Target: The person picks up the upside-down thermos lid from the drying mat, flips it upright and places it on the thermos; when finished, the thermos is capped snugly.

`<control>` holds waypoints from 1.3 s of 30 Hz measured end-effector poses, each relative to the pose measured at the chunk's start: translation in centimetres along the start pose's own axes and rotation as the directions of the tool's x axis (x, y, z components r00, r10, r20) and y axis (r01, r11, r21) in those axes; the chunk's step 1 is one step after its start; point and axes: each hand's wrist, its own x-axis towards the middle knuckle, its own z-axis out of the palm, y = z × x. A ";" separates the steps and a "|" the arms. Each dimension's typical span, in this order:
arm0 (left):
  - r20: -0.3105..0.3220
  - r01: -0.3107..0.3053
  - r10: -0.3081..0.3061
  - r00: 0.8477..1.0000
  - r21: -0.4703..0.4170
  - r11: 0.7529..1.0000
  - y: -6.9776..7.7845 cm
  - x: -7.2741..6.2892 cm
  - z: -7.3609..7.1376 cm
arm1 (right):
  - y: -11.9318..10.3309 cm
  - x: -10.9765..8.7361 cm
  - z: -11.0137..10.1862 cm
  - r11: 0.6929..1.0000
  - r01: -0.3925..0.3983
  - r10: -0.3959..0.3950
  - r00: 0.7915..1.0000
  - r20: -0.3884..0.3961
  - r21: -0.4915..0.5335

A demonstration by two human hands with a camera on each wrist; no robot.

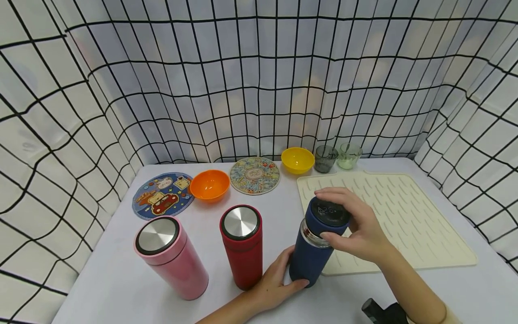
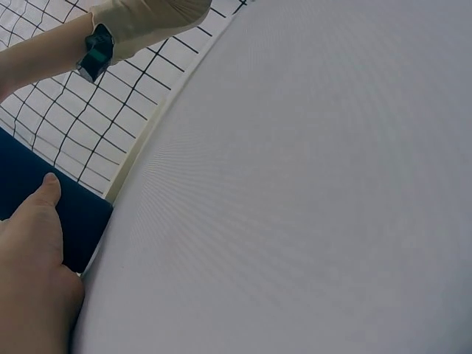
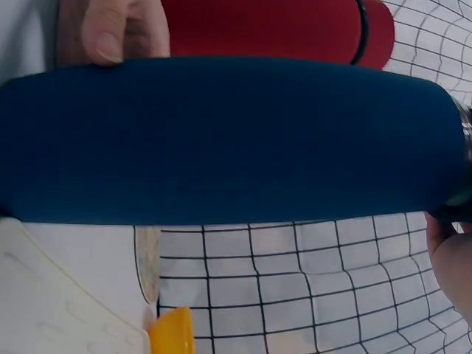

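A dark blue thermos (image 1: 308, 261) stands on the white table in the head view. My left hand (image 1: 272, 288) holds it low down, thumb across its front; the thumb also shows on the blue body in the left wrist view. My right hand (image 1: 360, 227) grips the thermos lid (image 1: 328, 212) between thumb and fingers. A band of shiny steel neck (image 1: 312, 236) shows between lid and body, and the lid sits slightly tilted over it. To the left, close to my left hand, stands a red thermos (image 1: 246, 258) with its lid on. Beyond that is a pink thermos (image 1: 184, 270), also lidded.
A cream ridged mat (image 1: 413, 225) lies at the right. Along the back are a blue cartoon placemat (image 1: 141, 200), an orange bowl (image 1: 210, 185), a round patterned mat (image 1: 255, 175), a yellow bowl (image 1: 297, 160), a grey glass (image 1: 325, 159) and a greenish glass (image 1: 349, 156).
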 end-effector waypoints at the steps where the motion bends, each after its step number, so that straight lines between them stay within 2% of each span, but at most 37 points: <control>1: 0.003 0.006 -0.006 1.000 -0.004 1.000 0.0 0.0 0.0 | 0.4 -0.2 0.2 1.000 -0.007 0.007 1.000 -0.014 0.005; 3: 0.006 0.015 -0.015 1.000 -0.010 1.000 -0.1 0.0 0.0 | 1.0 -0.7 0.6 0.999 -0.026 0.027 0.999 -0.041 0.039; 5: 0.008 0.016 -0.016 1.000 -0.011 1.000 -0.1 0.0 0.0 | 1.5 -1.2 1.0 0.993 -0.033 0.040 0.998 -0.054 0.116; 8: 0.009 0.010 -0.010 1.000 -0.004 1.000 -0.2 0.0 0.0 | 2.0 -1.9 1.6 0.962 -0.048 0.067 0.996 -0.062 0.269; 11: 0.013 0.014 -0.014 1.000 0.001 1.000 -0.2 0.0 0.0 | 2.3 -2.4 2.3 0.936 -0.050 0.087 0.992 -0.092 0.348; 17: 0.039 0.046 -0.045 0.998 -0.024 0.999 0.0 -0.1 -0.1 | 2.4 -3.1 3.2 0.947 -0.060 0.119 0.979 -0.168 0.317; 23: 0.050 0.031 -0.029 0.998 -0.050 0.998 -0.1 -0.1 -0.2 | 2.3 -3.2 3.4 0.950 -0.096 0.138 0.983 -0.122 0.297; 30: 0.034 0.011 -0.009 0.999 -0.043 0.999 0.0 -0.1 -0.2 | 2.5 -3.2 3.3 0.933 -0.070 0.113 0.988 -0.102 0.354; 34: 0.037 0.009 -0.008 0.999 -0.038 0.999 0.0 -0.2 -0.2 | 2.7 -3.5 3.3 0.944 -0.049 0.105 0.982 -0.156 0.326; 39: 0.040 -0.008 0.010 0.999 -0.028 1.000 -0.1 -0.1 -0.2 | 2.5 -3.4 3.6 0.946 -0.024 0.109 0.963 -0.245 0.324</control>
